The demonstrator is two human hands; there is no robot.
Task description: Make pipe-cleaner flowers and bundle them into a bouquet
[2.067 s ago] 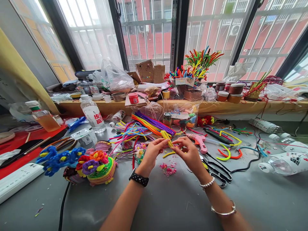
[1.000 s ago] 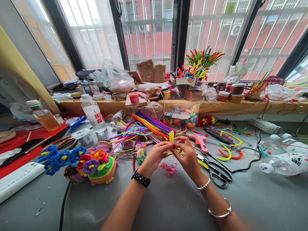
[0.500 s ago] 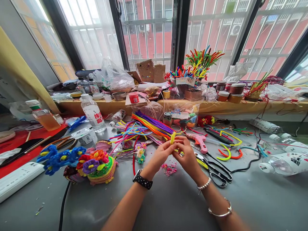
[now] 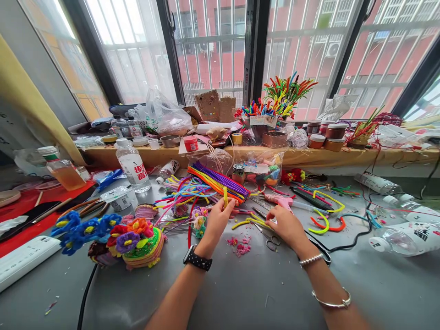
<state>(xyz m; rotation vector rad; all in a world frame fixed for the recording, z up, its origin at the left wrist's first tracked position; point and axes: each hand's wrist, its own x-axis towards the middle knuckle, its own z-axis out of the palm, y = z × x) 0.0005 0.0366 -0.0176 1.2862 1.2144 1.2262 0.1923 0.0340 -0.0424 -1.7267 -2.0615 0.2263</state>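
My left hand (image 4: 220, 219) pinches a short yellow pipe cleaner (image 4: 225, 196) between thumb and fingertips, its looped end standing upright. Farther right, my right hand (image 4: 284, 225) is closed low over the table, fingers curled down at the ends of several yellow pipe cleaners (image 4: 248, 222). What those fingers grip, if anything, is hidden. Beneath this hand lie large black-handled scissors, mostly covered. Small scissors (image 4: 272, 243) rest just below its fingers. Pink fluff clippings (image 4: 241, 246) are scattered on the table between my hands.
Behind my hands lies a bundle of purple, orange and yellow pipe cleaners (image 4: 220, 181). A pink glue gun (image 4: 280, 200) sits beyond my right hand. Pipe-cleaner flowers (image 4: 129, 238) stand at left. Plastic bottles (image 4: 405, 236) lie at right; a black cable (image 4: 357, 240) runs there.
My hands were together on the yellow pipe cleaner and have separated. The left hand moved left with it; the right hand let go and moved right and down over the scissors.
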